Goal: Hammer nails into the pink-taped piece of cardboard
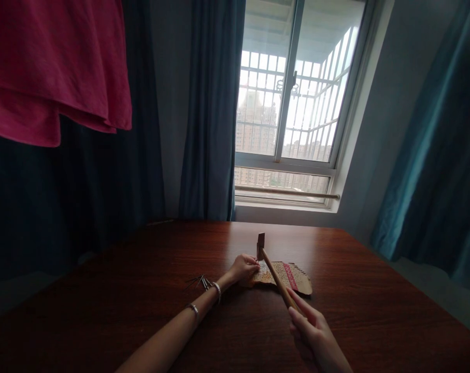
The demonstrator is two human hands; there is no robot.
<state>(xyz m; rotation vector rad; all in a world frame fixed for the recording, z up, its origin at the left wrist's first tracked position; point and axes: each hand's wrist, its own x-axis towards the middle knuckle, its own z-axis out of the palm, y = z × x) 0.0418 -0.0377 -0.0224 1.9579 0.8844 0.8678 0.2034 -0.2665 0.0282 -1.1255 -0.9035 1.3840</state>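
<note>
My right hand (pixel 314 329) grips the wooden handle of a hammer (pixel 278 280). The hammer's dark head is raised just above the fingertips of my left hand (pixel 245 267). Those fingers are pinched together over the left end of a tan, flat piece (pixel 301 280), perhaps leather or cardboard. A thin upright thing shows at the pinch, too small to make out. Many small holes or dots cover the flat piece, with a red patterned band across it and a notched edge. Several thin metal rods (pixel 204 282), like nails or punches, lie beside my left wrist.
A dark reddish-brown wooden table (pixel 141 305) extends to the wall under a barred window (pixel 289 88). Blue curtains (pixel 213 114) hang on both sides. A pink cloth (pixel 59 67) hangs at the upper left.
</note>
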